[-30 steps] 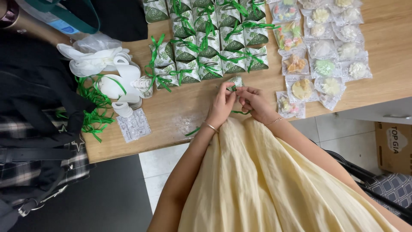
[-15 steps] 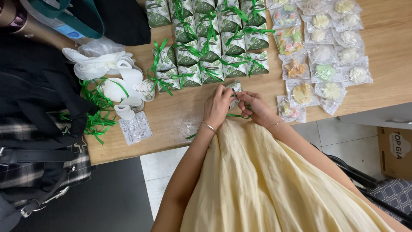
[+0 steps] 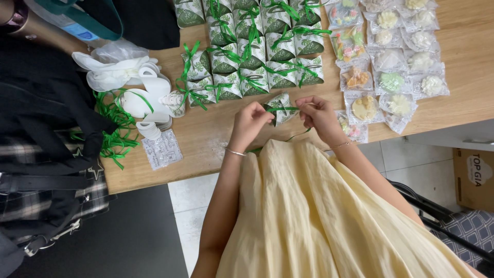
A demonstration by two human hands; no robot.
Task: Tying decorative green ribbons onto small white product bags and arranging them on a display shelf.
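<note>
Both my hands work at the near edge of a wooden table [image 3: 216,134]. Between them sits a small green-and-white gift box [image 3: 282,103] with a green ribbon [image 3: 280,109] stretched across it. My left hand [image 3: 249,122] pinches the ribbon's left end, and my right hand [image 3: 318,114] pinches its right end. A loose ribbon tail hangs toward my yellow dress [image 3: 319,216]. Just beyond the box lie rows of finished leaf-print boxes tied with green bows [image 3: 252,46].
Several clear packets of pastel sweets [image 3: 393,62] lie at the right. White plastic and tape rolls [image 3: 139,92] with loose green ribbon scraps [image 3: 116,134] sit at the left. A dark bag and plaid cloth [image 3: 41,154] border the left side. A cardboard carton [image 3: 473,177] stands on the floor.
My hands have drawn apart, pulling the ribbon taut across the box; earlier they were pressed close together over it.
</note>
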